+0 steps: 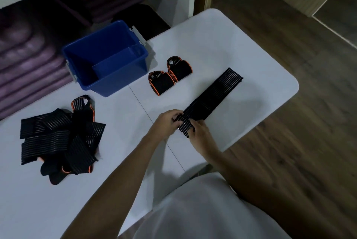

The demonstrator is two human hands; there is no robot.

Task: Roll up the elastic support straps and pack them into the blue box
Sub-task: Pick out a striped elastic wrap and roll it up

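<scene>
Both hands were down at the near edge of the white table point(222, 49), and the roll was on: the left hand point(166, 123) and the right hand point(200, 135) had their fingers curled round the near end of the flat strap point(210, 94), pinching a small first turn between them. That strap lay stretched on the tabletop, long axis running from the hands diagonally away toward the far right corner, free end pointing that way. By my read this was the rolling step, barely begun; the next move called for turning the roll forward along the strap, tight and square, so the edges didn't wander. Over toward the left edge sat the pile of loose straps point(61, 134), tangled, orange trim showing, none of it rolled. Further out, mid-table, two rolled straps point(170, 75) sat touching one another, not yet packed. Beyond them, near the far left edge, the blue box point(105, 58) stood open, and nothing showed inside it.
</scene>
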